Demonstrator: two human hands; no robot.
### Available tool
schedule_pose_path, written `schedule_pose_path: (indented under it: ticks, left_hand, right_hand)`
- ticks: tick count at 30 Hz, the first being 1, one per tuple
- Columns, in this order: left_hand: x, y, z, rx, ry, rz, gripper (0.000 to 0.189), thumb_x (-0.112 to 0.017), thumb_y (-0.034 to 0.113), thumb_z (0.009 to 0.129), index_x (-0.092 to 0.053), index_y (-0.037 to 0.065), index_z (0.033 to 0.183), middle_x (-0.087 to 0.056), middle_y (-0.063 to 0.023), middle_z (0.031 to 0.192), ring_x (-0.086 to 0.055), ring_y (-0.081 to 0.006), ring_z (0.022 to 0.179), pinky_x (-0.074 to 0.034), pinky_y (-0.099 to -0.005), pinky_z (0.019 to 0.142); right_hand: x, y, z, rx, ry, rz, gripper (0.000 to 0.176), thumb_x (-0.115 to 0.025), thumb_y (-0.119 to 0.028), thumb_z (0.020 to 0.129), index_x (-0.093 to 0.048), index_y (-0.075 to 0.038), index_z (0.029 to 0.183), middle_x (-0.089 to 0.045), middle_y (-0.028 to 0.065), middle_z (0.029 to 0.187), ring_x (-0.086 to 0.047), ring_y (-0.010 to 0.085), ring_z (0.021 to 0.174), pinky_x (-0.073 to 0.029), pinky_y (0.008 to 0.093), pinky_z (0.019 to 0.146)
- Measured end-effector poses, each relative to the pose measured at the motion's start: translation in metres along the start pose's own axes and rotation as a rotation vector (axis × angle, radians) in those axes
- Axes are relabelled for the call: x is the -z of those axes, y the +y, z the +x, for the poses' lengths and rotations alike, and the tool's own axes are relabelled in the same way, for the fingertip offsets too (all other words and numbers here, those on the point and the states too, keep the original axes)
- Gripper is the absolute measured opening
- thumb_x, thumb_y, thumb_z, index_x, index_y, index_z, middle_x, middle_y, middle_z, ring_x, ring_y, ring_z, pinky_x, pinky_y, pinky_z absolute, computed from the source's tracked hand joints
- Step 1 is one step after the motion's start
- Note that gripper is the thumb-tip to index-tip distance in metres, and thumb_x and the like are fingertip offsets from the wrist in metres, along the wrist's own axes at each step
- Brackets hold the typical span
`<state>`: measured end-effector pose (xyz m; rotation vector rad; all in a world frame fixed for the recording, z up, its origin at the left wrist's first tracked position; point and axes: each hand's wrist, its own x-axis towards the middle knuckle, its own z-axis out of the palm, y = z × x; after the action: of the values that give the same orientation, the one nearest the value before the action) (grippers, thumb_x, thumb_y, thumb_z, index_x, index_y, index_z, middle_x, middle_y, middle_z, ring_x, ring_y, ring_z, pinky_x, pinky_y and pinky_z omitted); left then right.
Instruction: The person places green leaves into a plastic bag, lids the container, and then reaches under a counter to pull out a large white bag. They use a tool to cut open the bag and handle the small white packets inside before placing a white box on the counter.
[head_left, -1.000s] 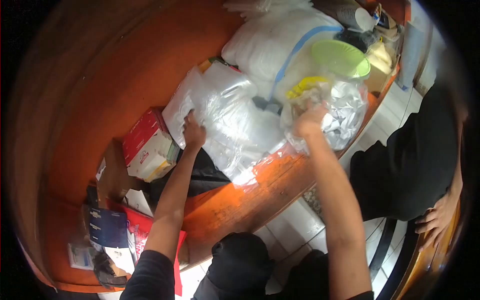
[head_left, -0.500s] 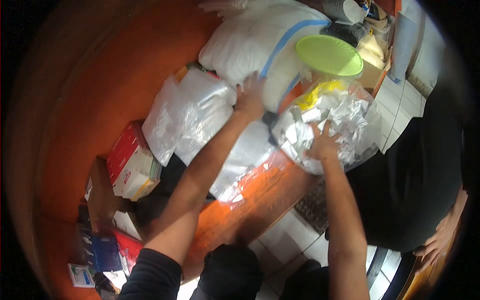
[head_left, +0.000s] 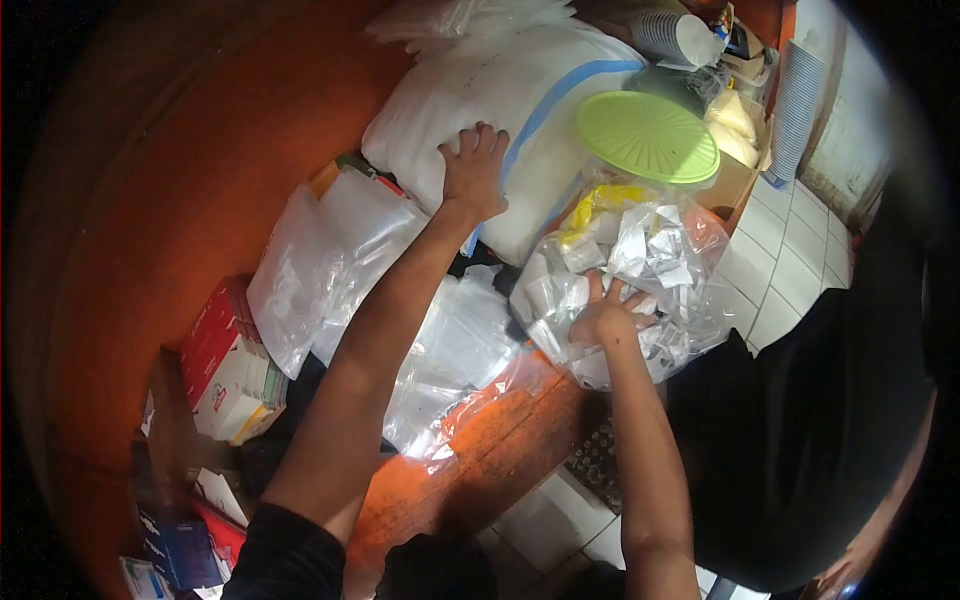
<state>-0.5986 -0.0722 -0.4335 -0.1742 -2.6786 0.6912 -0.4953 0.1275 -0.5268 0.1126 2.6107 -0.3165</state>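
My left hand (head_left: 474,172) lies with spread fingers on a large stuffed white sack (head_left: 430,115) that has a blue stripe. Under my right hand (head_left: 610,312) is a clear plastic bag (head_left: 690,345) full of crumpled white paper pieces (head_left: 650,240), with a yellow patch near its top. Its fingers are apart and press into the bag. Below my left forearm lie clear plastic bags (head_left: 330,255), flat and shiny. A green round lid (head_left: 650,138) covers a tub right behind the paper-filled bag.
Red-and-white boxes (head_left: 228,365) and a blue pack (head_left: 175,540) line the left side of the orange surface (head_left: 500,410). Stacked cups (head_left: 675,38) and a cardboard box (head_left: 735,185) stand at the back right. A person in dark clothing (head_left: 800,430) is close on the right.
My left hand has shifted up and left onto the white sack. My right hand still touches the paper-filled bag, now pressed further into it. The view has shifted slightly.
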Motion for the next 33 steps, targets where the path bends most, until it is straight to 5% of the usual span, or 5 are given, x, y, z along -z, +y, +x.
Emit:
schedule_pose_path:
  ticks: [14, 17, 22, 28, 33]
  left_hand:
    - [-0.037, 0.009, 0.010, -0.152, 0.238, 0.202, 0.050, -0.072, 0.019, 0.071, -0.060, 0.020, 0.119, -0.029, -0.0308, 0.147, -0.044, -0.0515, 0.119, -0.051, -0.0518, 0.082]
    - [-0.020, -0.038, 0.018, -0.441, 0.222, 0.124, 0.038, -0.071, 0.015, 0.070, -0.066, 0.018, 0.107, -0.034, -0.0262, 0.145, -0.048, -0.0476, 0.117, -0.053, -0.0476, 0.084]
    - [0.001, -0.117, 0.075, -0.915, 0.232, -0.079, 0.032, -0.067, 0.015, 0.068, -0.065, 0.018, 0.100, -0.049, -0.0167, 0.130, -0.054, -0.0362, 0.103, -0.056, -0.0409, 0.075]
    - [-0.045, -0.078, 0.053, -0.728, 0.481, -0.316, 0.046, -0.068, 0.016, 0.061, -0.059, 0.013, 0.106, -0.048, -0.0149, 0.134, -0.050, -0.0359, 0.110, -0.049, -0.0439, 0.085]
    - [-0.087, 0.031, -0.038, 0.026, 0.440, -0.465, 0.055, -0.060, 0.021, 0.071, -0.055, 0.001, 0.122, -0.024, -0.0260, 0.153, -0.023, -0.0450, 0.140, -0.020, -0.0614, 0.110]
  right_hand:
    - [-0.030, -0.036, 0.050, 0.048, 0.234, -0.139, 0.093, -0.069, -0.031, 0.070, -0.028, -0.013, 0.151, -0.029, 0.0162, 0.156, -0.024, 0.0397, 0.144, -0.017, 0.0679, 0.110]
    - [-0.044, -0.028, 0.056, 0.111, 0.453, -0.117, 0.090, -0.071, -0.026, 0.069, -0.033, -0.011, 0.148, -0.039, 0.0161, 0.150, -0.036, 0.0351, 0.140, -0.026, 0.0567, 0.113]
    - [-0.026, -0.030, 0.052, 0.134, 0.125, 0.031, 0.094, -0.076, -0.031, 0.068, -0.033, -0.011, 0.149, -0.041, 0.0163, 0.148, -0.040, 0.0307, 0.137, -0.033, 0.0441, 0.112]
    - [-0.045, -0.026, 0.066, 0.109, 0.177, -0.117, 0.096, -0.073, -0.034, 0.070, -0.028, -0.011, 0.152, -0.031, 0.0182, 0.154, -0.032, 0.0340, 0.142, -0.027, 0.0530, 0.114]
    - [-0.022, -0.022, 0.044, 0.174, 0.093, -0.075, 0.111, -0.074, -0.041, 0.066, -0.014, -0.006, 0.154, -0.015, 0.0238, 0.158, -0.019, 0.0465, 0.144, -0.016, 0.0698, 0.110]
